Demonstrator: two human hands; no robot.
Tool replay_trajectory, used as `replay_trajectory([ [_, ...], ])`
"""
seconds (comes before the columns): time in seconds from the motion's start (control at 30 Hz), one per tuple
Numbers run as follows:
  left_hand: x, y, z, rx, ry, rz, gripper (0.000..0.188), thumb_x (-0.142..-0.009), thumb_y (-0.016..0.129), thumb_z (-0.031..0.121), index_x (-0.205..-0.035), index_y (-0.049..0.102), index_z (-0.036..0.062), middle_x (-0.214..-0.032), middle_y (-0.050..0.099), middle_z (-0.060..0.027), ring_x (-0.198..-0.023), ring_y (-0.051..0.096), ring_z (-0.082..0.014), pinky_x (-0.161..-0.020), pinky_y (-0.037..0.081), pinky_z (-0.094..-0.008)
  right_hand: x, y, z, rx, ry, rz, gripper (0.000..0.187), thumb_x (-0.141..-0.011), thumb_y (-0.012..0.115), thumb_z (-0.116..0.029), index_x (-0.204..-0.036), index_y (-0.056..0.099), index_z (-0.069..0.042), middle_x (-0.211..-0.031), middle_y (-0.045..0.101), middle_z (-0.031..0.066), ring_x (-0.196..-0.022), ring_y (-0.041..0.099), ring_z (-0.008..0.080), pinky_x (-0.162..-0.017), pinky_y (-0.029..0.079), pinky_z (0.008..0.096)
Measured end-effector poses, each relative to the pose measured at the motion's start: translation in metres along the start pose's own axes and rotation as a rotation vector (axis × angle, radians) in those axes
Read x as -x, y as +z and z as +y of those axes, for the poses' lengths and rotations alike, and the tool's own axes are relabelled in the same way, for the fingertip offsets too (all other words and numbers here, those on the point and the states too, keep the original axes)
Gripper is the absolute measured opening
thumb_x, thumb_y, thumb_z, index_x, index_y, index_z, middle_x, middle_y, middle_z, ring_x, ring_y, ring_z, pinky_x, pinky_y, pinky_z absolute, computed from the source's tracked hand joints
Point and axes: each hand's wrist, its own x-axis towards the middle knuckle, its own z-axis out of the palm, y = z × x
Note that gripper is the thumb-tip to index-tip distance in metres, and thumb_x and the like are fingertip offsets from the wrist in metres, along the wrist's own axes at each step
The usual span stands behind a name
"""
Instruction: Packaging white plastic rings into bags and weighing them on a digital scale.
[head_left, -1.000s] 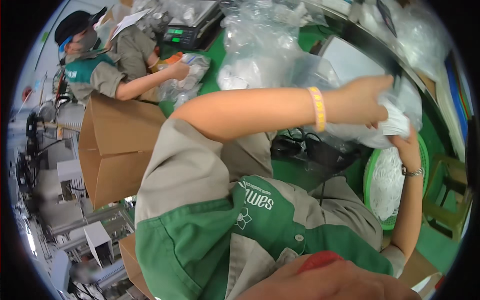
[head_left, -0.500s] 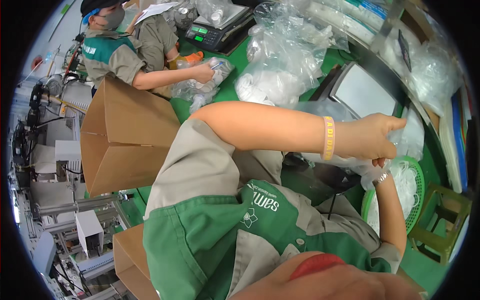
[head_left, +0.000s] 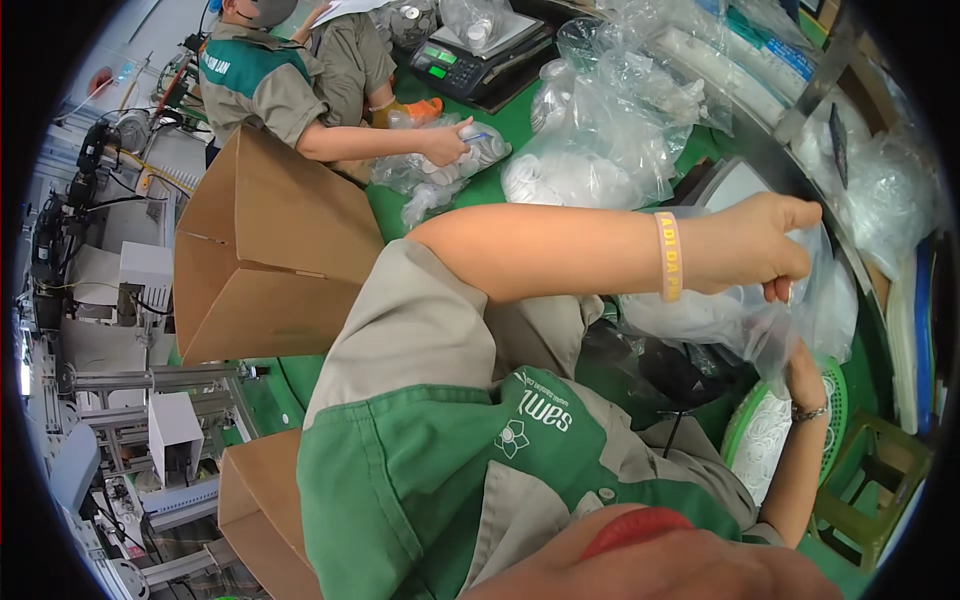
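A translucent plastic bag (head_left: 768,335) with whitish contents hangs between my two hands in front of my body. My left hand (head_left: 755,245) reaches across from the left, its fingers closed on the upper part of the bag and its thumb pointing right. Just below it, my right hand (head_left: 803,380) grips the bag lower down, its fingers partly hidden by the plastic. Beneath my right wrist sits a round green basket (head_left: 838,415) holding white, string-like pieces (head_left: 762,435).
Large clear bags of white items (head_left: 590,165) lie beyond my left forearm. Open cardboard boxes (head_left: 290,240) stand at left. A co-worker's hand (head_left: 447,145) rests on a bag near a digital scale (head_left: 470,65). An olive plastic stool (head_left: 875,480) is at right.
My right hand has moved down, away from my left, and a stretch of bag now shows between them. The view has shifted slightly. The co-worker's hand stays by its bag.
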Motion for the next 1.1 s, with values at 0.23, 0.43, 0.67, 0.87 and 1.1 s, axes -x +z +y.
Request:
replay_trajectory([
  [0.23,-0.005,-0.015,0.016,-0.002,0.035,0.146,0.064,-0.073,0.051,-0.003,-0.131,0.026,-0.0123,-0.120,0.048,-0.0211,-0.057,0.055,-0.0111,-0.051,0.046,-0.0243,0.018,0.013,-0.088,0.416,-0.352,0.044,0.029,-0.082,0.055,-0.019,-0.101,0.057,0.003,-0.096,0.060,0.0139,-0.087,0.057,0.0269,-0.079,0.042,0.0318],
  [0.43,-0.018,-0.021,0.020,-0.049,0.087,0.154,0.063,-0.073,0.052,-0.001,-0.130,0.029,-0.0108,-0.075,0.058,-0.0081,-0.054,0.054,-0.0103,-0.050,0.044,-0.0227,0.035,0.007,-0.092,0.774,-0.585,0.600,0.013,-0.075,0.056,0.003,-0.088,0.057,0.002,-0.108,0.056,0.0160,-0.100,0.053,0.0328,-0.087,0.040,0.0365],
  [0.67,-0.016,-0.024,0.027,-0.003,0.266,0.114,0.037,-0.071,0.051,-0.002,-0.107,0.048,-0.0089,-0.078,0.056,-0.0097,-0.053,0.054,-0.0119,-0.046,0.042,-0.0243,0.004,-0.026,-0.061,0.600,-0.478,0.679,0.017,-0.077,0.060,-0.004,-0.094,0.057,-0.001,-0.137,0.035,0.0170,-0.131,0.025,0.0333,-0.104,0.021,0.0376],
  [0.87,-0.008,-0.018,0.040,-0.162,0.184,0.147,0.058,-0.073,0.049,-0.003,-0.130,0.037,-0.0041,-0.079,0.058,-0.0064,-0.053,0.051,-0.0089,-0.051,0.044,-0.0217,0.008,-0.050,-0.028,-0.039,-0.024,0.580,0.018,-0.090,0.049,-0.016,-0.097,0.058,-0.003,-0.105,0.060,0.0084,-0.088,0.060,0.0132,-0.068,0.047,0.0228],
  [1.1,-0.007,-0.035,0.054,-0.499,0.042,0.079,0.038,-0.076,0.046,0.000,-0.111,0.060,0.0018,-0.063,0.053,0.0005,-0.051,0.046,-0.0059,-0.050,0.042,-0.0198,0.014,-0.048,-0.050,-0.284,-0.304,0.754,0.025,-0.093,0.045,-0.019,-0.103,0.054,0.001,-0.094,0.061,0.0080,-0.083,0.062,0.0142,-0.065,0.048,0.0214],
])
